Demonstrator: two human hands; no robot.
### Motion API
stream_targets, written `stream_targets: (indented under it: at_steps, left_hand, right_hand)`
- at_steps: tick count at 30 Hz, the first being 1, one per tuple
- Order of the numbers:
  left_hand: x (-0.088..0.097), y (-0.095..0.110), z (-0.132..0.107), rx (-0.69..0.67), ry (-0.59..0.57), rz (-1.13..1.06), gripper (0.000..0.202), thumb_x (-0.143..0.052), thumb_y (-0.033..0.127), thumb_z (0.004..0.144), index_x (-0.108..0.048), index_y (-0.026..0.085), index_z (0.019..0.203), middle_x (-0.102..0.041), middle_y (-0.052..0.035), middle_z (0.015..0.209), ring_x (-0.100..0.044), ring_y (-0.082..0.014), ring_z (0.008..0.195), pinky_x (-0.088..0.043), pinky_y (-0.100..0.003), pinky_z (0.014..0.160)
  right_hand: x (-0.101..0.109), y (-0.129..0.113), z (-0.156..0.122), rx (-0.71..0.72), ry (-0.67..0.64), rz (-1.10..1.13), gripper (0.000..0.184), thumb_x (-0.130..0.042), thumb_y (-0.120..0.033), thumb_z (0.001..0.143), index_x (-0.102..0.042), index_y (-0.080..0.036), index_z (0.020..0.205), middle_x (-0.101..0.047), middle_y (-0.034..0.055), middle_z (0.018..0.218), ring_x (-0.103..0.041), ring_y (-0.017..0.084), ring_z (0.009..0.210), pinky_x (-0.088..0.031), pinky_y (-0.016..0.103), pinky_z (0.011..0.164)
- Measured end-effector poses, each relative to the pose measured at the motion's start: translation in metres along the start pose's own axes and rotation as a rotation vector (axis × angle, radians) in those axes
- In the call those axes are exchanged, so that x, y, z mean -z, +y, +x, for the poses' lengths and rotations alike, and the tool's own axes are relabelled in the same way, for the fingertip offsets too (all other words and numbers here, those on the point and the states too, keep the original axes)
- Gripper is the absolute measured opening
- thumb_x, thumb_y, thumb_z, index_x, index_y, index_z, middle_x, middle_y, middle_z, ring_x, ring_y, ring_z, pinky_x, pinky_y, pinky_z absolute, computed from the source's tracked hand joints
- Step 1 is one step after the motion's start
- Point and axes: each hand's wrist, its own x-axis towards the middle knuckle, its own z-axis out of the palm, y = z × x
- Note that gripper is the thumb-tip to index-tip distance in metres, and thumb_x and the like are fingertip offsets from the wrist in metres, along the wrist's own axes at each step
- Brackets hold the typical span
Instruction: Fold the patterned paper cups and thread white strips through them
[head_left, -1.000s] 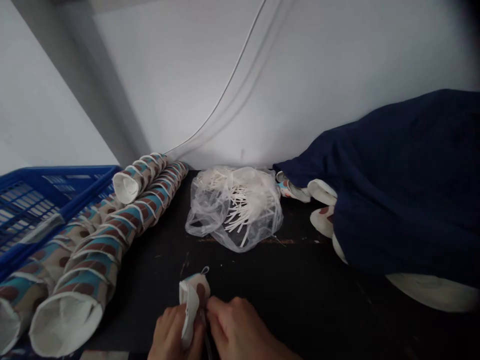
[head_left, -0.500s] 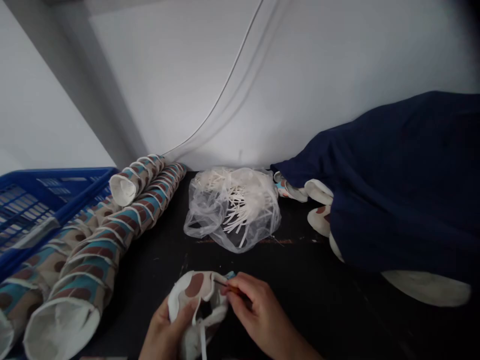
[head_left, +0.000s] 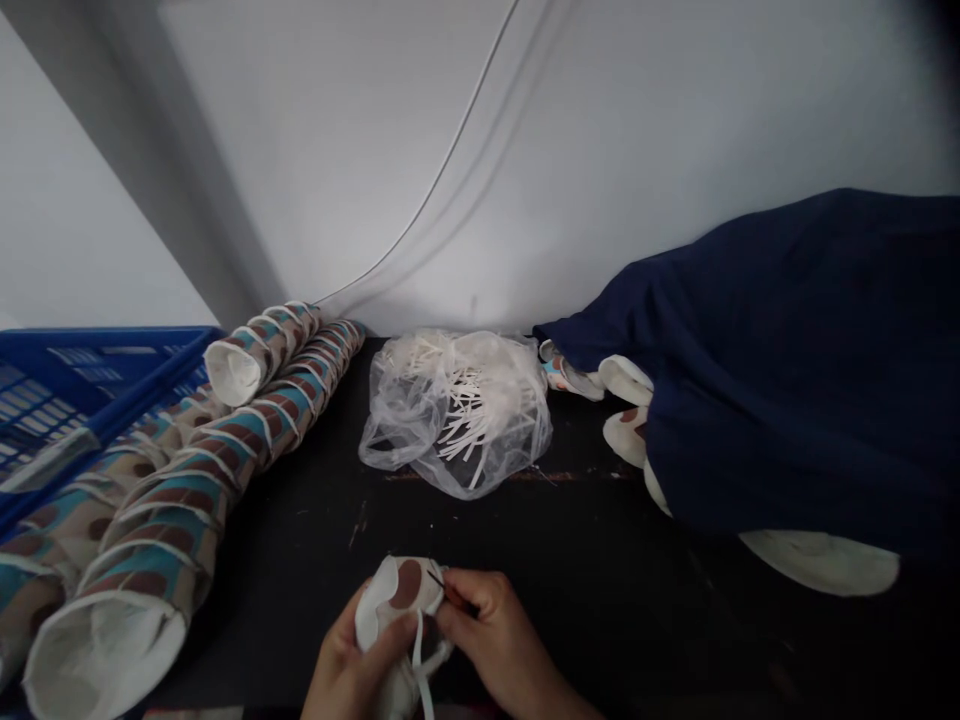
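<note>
My left hand [head_left: 351, 652] is closed around a small cupped fabric piece [head_left: 409, 588], off-white with brown spots and a white edge. Its thumb presses on the near side. A narrow white strip [head_left: 420, 655] hangs down from the piece. Between the fingertips of my right hand [head_left: 491, 625] is a thin, dark-pointed tool [head_left: 435, 579] with a reddish-brown handle, mostly covered by the fingers. The tool's point lies at the right part of the fabric's upper edge. Whether it goes through the cloth I cannot tell.
Nested stacks of similar spotted fabric pieces [head_left: 176, 500] lie at left, beside a blue plastic basket [head_left: 112, 400]. A clear plastic bag [head_left: 397, 420] of white strips sits at the back of the black table [head_left: 570, 560]. Dark blue cloth [head_left: 787, 370] covers more pieces at right.
The fabric piece has been turned and tilted in my left hand, so its opening shows less. Both hands now sit slightly lower in view. The tool stays in my right hand.
</note>
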Motion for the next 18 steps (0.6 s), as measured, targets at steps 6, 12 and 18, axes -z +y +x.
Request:
stream_targets:
  at_steps: [6,12,18]
  left_hand:
    - [-0.007,0.008,-0.008,-0.024,-0.011,0.002,0.050,-0.089,0.034,0.058,-0.074,0.018,0.103,-0.079,-0.0068,0.084,-0.073,-0.0242,0.078,-0.054,-0.028,0.072]
    - [-0.004,0.011,-0.014,0.001,-0.037,0.077,0.055,-0.086,0.039,0.062,-0.071,0.016,0.110,-0.079,-0.0098,0.088,-0.073,-0.0271,0.078,-0.056,-0.032,0.069]
    - [0.003,0.010,-0.012,0.049,-0.017,0.014,0.062,-0.090,0.034,0.060,-0.067,0.017,0.115,-0.080,-0.0091,0.091,-0.074,-0.0288,0.087,-0.056,-0.030,0.072]
  right_hand:
    - [-0.007,0.000,0.000,0.026,0.098,-0.139,0.016,-0.051,-0.020,0.078,-0.048,-0.018,0.062,-0.034,-0.0064,0.057,-0.030,0.010,0.056,-0.024,0.022,0.051]
    - [-0.018,0.005,0.005,0.023,0.245,-0.216,0.017,-0.049,-0.025,0.078,-0.040,-0.021,0.065,-0.034,-0.0071,0.057,-0.031,0.010,0.054,-0.025,0.021,0.049]
    - [-0.022,0.012,0.009,0.018,0.321,-0.229,0.017,-0.048,-0.025,0.080,-0.041,-0.021,0.065,-0.041,-0.0053,0.058,-0.036,0.010,0.055,-0.030,0.020,0.050]
